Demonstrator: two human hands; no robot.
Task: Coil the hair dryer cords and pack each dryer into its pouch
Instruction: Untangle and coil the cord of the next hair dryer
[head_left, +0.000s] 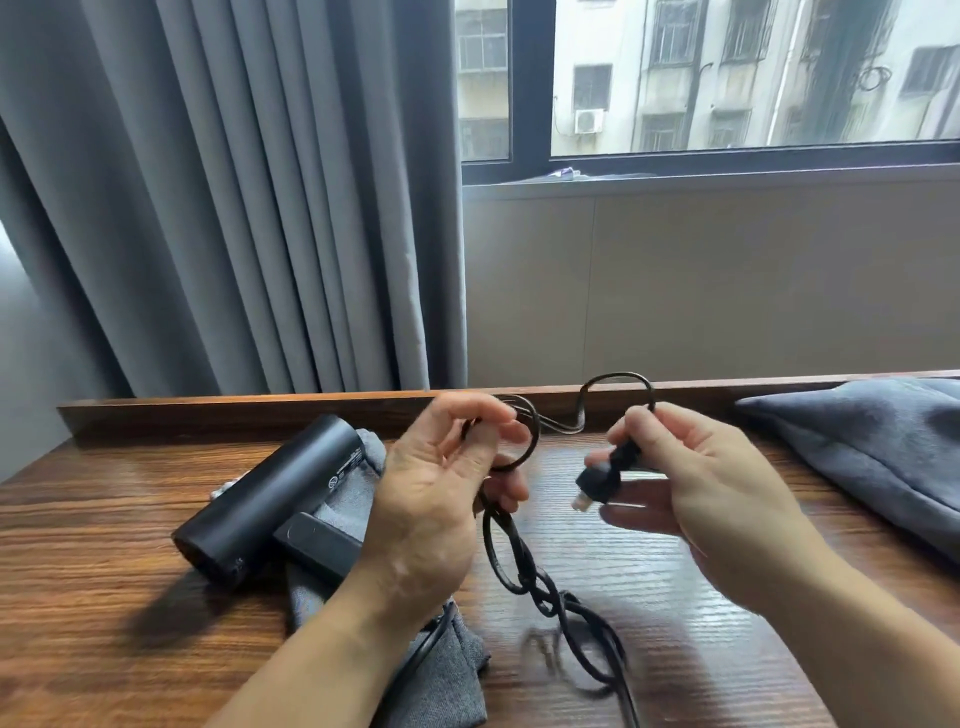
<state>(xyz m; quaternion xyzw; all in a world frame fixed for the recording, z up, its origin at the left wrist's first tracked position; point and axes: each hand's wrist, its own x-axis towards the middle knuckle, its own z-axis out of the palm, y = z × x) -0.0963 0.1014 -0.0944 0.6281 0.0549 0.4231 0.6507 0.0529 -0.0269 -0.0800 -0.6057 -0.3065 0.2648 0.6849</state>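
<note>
Hair dryer (270, 499), black, is lying on its side on the wooden table (104, 597), left of centre. Its barrel is resting across a flat grey pouch (457, 675) and its folded handle is pointing toward the person. A block of small white print and a round mark (345, 467) are showing on the barrel near its far end. The lettering is too small to read, and no brand name is legible.

Cord (519, 561), black, is running from under the left wrist, looping loosely over the table and rising to both hands.

Left hand (431, 499) is raised palm-up, with its fingers curled and pinching a small loop of the cord between thumb and fingertips.

Right hand (711, 499) is gripping the cord just behind the plug (597, 478) with thumb and forefinger. The plug is pointing down and to the left, with its metal pins showing. Between the two hands the cord is arching up in a free bend.

Second grey pouch (872, 447) is lying at the right edge of the table, well apart from the dryer. What it is holding cannot be told.

Grey curtain (234, 208) is hanging behind the table on the left. A window (727, 78) on the right is showing a neighbouring building.
</note>
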